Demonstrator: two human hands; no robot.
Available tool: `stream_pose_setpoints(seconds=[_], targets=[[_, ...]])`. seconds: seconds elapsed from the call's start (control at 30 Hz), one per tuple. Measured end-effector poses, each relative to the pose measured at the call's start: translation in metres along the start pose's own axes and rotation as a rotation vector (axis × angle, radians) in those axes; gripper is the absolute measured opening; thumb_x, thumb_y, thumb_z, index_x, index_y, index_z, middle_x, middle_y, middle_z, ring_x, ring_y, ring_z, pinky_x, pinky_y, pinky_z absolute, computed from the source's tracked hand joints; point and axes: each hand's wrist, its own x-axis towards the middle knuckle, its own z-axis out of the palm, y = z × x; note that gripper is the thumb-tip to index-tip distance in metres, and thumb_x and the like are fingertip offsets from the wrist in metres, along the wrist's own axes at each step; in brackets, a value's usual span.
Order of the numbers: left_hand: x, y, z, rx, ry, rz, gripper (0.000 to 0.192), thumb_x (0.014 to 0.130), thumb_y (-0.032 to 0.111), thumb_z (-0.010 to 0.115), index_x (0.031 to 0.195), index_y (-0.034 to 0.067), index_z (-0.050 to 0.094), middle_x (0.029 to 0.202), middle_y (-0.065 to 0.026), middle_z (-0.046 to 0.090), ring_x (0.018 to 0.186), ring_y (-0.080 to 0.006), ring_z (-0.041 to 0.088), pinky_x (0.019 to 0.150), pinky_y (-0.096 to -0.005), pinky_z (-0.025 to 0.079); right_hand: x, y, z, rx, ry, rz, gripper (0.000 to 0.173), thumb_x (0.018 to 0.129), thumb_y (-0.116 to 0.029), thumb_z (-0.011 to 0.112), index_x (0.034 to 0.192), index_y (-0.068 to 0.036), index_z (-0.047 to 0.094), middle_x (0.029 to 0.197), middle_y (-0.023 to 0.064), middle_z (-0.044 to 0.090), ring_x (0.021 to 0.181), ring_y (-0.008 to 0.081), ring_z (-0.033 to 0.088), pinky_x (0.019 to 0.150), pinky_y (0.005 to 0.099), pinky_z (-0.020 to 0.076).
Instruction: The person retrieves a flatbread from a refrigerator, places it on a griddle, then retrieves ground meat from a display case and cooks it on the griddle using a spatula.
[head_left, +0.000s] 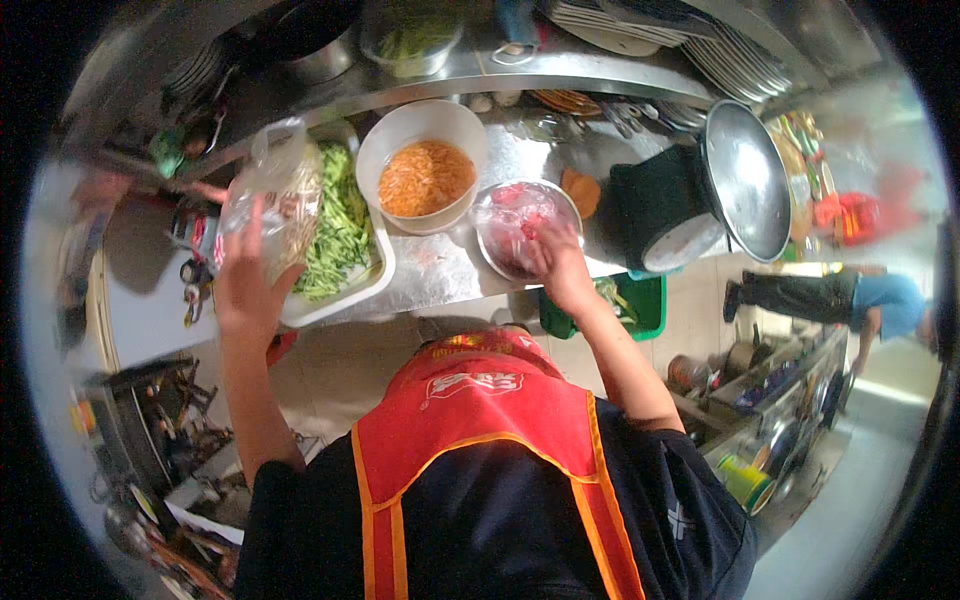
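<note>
My left hand (251, 289) lies against a clear plastic bag (281, 199) of pale brown, stringy food, thumb apart from the fingers; whether it grips the bag is unclear. The bag rests over the left part of a white tray (386, 266) that holds cut green vegetables (337, 240). Inside a round metal bowl (495, 259), my right hand (561, 262) has its fingers bent onto a clear plastic bag (517, 206) with pinkish-red contents. Between the two hands stands a white plastic bowl (367, 169) of shredded orange food (427, 176) in liquid.
A dark block-like object (652, 187) and a tilted metal wok (750, 180) stand on the right of the steel counter (427, 262). A green crate (652, 307) sits below its edge. Stacked plates (735, 64) line the shelf above. Another person (885, 300) stands far right.
</note>
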Motion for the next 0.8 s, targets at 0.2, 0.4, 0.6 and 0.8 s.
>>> stream_pose_setpoints(seconds=[0.2, 0.4, 0.6, 0.8], targets=[[0.029, 0.075, -0.001, 0.318, 0.126, 0.302, 0.049, 0.081, 0.024, 0.065, 0.125, 0.009, 0.049, 0.092, -0.0095, 0.056, 0.099, -0.0269, 0.052, 0.086, -0.0417, 0.04, 0.0, -0.007, 0.01, -0.198, -0.477, 0.02, 0.021, 0.083, -0.021, 0.048, 0.09, -0.005, 0.061, 0.078, 0.0203, 0.062, 0.074, 0.0366, 0.061, 0.067, 0.0453, 0.0479], [0.037, 0.106, 0.006, 0.606, 0.069, 0.351, 0.049, 0.079, 0.029, 0.066, 0.123, 0.014, 0.051, 0.097, -0.0072, 0.057, 0.103, -0.0212, 0.052, 0.097, -0.0444, 0.036, 0.021, 0.009, 0.015, -0.33, -0.39, 0.223, 0.022, 0.08, -0.015, 0.048, 0.087, 0.0, 0.062, 0.08, 0.0201, 0.064, 0.078, 0.033, 0.063, 0.069, 0.0426, 0.0501], [0.062, 0.117, -0.03, 0.606, 0.314, 0.049, 0.047, 0.078, 0.033, 0.068, 0.12, 0.015, 0.057, 0.096, -0.0139, 0.063, 0.091, -0.0244, 0.059, 0.096, -0.0452, 0.035, 0.036, 0.015, 0.024, -0.32, -0.118, 0.174, 0.022, 0.08, -0.007, 0.048, 0.097, 0.004, 0.056, 0.11, 0.0247, 0.053, 0.095, 0.0341, 0.056, 0.079, 0.0383, 0.0485], [0.077, 0.114, -0.048, 0.6, 0.472, -0.253, 0.048, 0.079, 0.037, 0.067, 0.121, 0.015, 0.057, 0.1, -0.0141, 0.063, 0.088, -0.0233, 0.059, 0.085, -0.0338, 0.043, 0.041, 0.01, 0.022, -0.143, -0.102, -0.058, 0.027, 0.078, -0.005, 0.051, 0.103, 0.001, 0.053, 0.126, 0.0219, 0.044, 0.111, 0.0367, 0.047, 0.092, 0.0421, 0.0409]])
